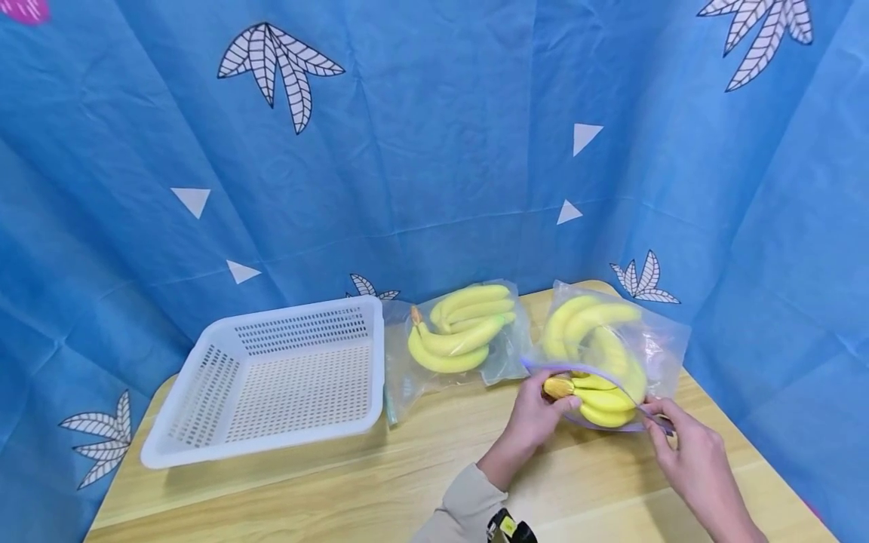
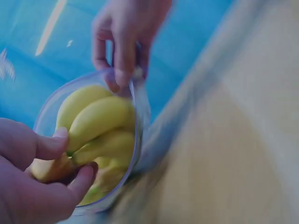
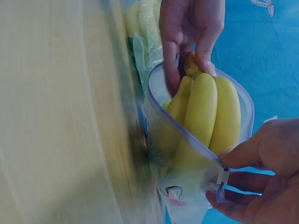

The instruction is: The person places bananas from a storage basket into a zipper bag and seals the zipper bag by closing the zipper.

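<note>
A bunch of yellow bananas [image 1: 604,403] lies in the mouth of a clear zip bag [image 1: 661,343] on the right of the table. My left hand [image 1: 532,415] grips the bunch by its brownish stem end, thumb on one side and fingers on the other, as the right wrist view shows. With thumb and fingers my right hand [image 1: 692,452] pinches the bag's purple-edged rim at a corner, beside a small pale slider [image 3: 223,176]. The rim stands spread around the bunch. More bananas [image 1: 584,324] show through the plastic deeper in the bag.
Left of this bag lies another clear bag [image 1: 400,377] with banana bunches [image 1: 462,347] in it. A white perforated basket [image 1: 271,445] stands on the table's left side. Blue patterned cloth [image 1: 434,151] hangs behind and beside the wooden table [image 1: 380,483].
</note>
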`<state>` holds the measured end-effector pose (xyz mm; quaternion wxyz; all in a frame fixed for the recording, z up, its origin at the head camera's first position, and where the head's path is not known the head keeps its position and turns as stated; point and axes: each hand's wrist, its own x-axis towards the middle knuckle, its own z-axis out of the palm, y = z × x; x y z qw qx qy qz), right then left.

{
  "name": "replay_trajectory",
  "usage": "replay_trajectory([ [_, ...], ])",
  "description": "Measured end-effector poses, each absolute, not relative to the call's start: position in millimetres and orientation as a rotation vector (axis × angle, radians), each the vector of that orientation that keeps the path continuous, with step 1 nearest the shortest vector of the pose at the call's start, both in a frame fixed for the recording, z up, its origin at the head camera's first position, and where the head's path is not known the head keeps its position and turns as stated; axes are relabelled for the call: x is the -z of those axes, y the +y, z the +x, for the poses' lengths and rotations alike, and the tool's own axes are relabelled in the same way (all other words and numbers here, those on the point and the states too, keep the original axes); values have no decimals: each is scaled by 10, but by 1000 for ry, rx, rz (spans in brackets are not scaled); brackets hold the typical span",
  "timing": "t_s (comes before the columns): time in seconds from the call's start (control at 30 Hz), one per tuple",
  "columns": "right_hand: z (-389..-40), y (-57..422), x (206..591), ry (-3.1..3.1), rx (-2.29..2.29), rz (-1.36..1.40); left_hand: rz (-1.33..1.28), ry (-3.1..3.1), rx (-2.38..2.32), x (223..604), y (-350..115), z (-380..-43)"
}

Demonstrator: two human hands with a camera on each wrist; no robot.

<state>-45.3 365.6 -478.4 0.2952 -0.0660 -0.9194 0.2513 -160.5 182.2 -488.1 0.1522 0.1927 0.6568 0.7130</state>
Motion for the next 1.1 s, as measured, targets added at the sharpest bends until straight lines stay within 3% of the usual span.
replay_trajectory([
  [0.1, -453, 3647, 4800, -2448, -675, -166, 285, 1508, -2242, 4947, 1849, -1582],
  [0.2, -444, 3639, 4820, -2449, -679, -173, 199, 1354, -2320, 5027, 1852, -1588],
  [0.47, -439, 3618, 4836, -2422, -650, -153, 205, 1167, -2396, 5180, 1864, -1643],
  [0.87, -499, 3634, 4683, -2377, -721, -213, 403, 1351, -2319, 5061, 1782, -1698],
  [1.1, -500, 3629, 4743, -2341, -684, -156, 325, 1178, -2424, 5062, 1925, -1671],
])
